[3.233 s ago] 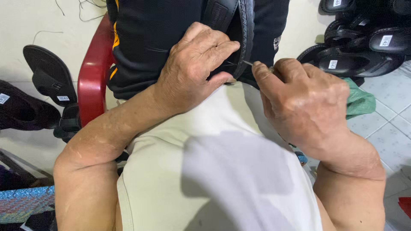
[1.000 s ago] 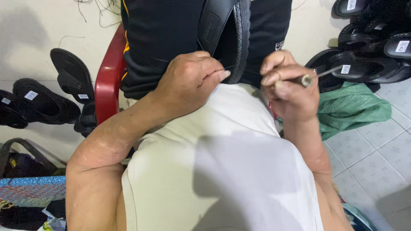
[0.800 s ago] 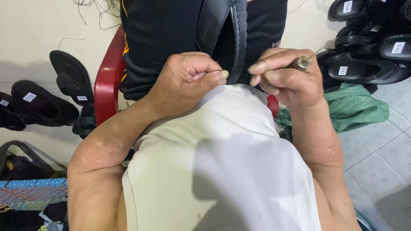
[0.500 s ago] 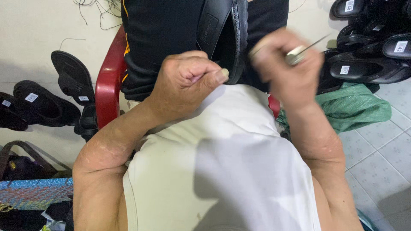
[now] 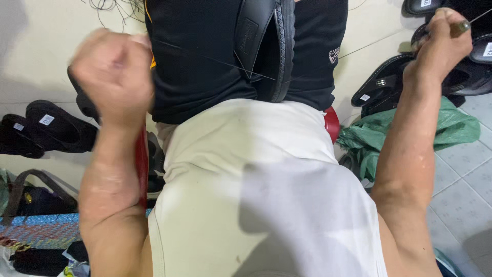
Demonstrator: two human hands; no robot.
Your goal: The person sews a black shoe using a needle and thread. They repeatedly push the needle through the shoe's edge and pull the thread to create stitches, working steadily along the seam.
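Head view: both fists closed, left hand [image 5: 114, 69] and right hand [image 5: 441, 38] gripping thread [image 5: 215, 59] taut.

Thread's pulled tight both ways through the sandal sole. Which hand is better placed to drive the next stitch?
Right. The right hand grips the metal awl, while the left hand is a fist pulling thread from the black sandal.

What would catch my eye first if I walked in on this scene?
Two bare arms flung wide: the left hand a blurred fist at upper left, the right hand at upper right gripping a thin metal tool. Between them a thin taut thread runs to a black rubber-soled sandal held upright between the knees at top centre. Dark sandals lie along the pale wall at left, and a crumpled green plastic bag lies at right.
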